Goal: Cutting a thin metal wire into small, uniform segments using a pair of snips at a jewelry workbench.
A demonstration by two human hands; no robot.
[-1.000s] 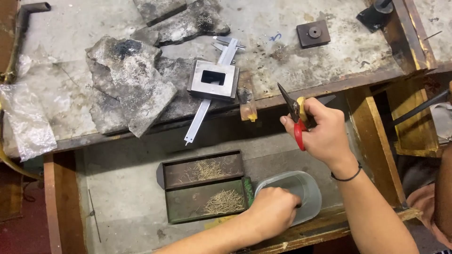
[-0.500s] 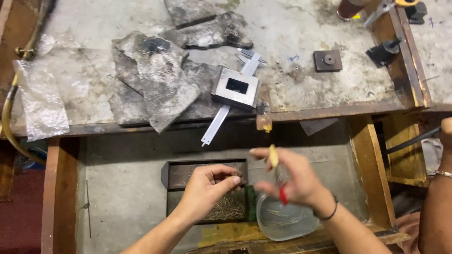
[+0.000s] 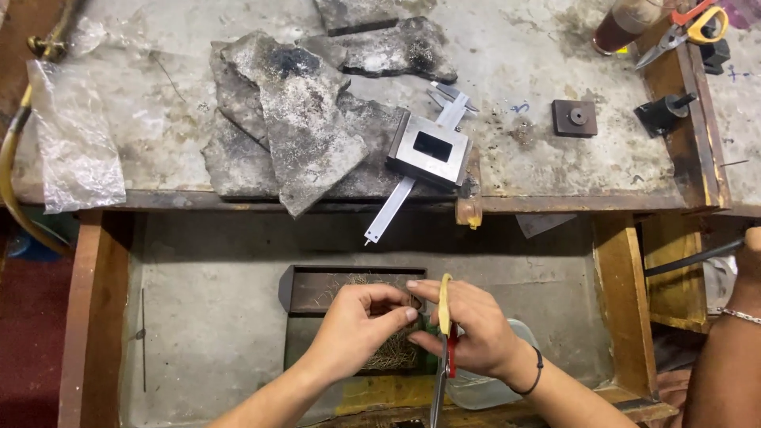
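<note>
Our left hand (image 3: 357,325) pinches something tiny, too small for us to make out. Our right hand (image 3: 476,333) grips the scissors (image 3: 444,349), blades pointing back at us. Both hover over the dark tray (image 3: 305,289) of thin wire bits. We think the blades could nick a finger, they sit so close. The clear tub (image 3: 483,388) is mostly hidden under our wrist

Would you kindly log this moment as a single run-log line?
left hand: pinching something tiny | right hand: holding red-handled scissors | below: dark tray of fine wire bits | bench: steel block
</note>
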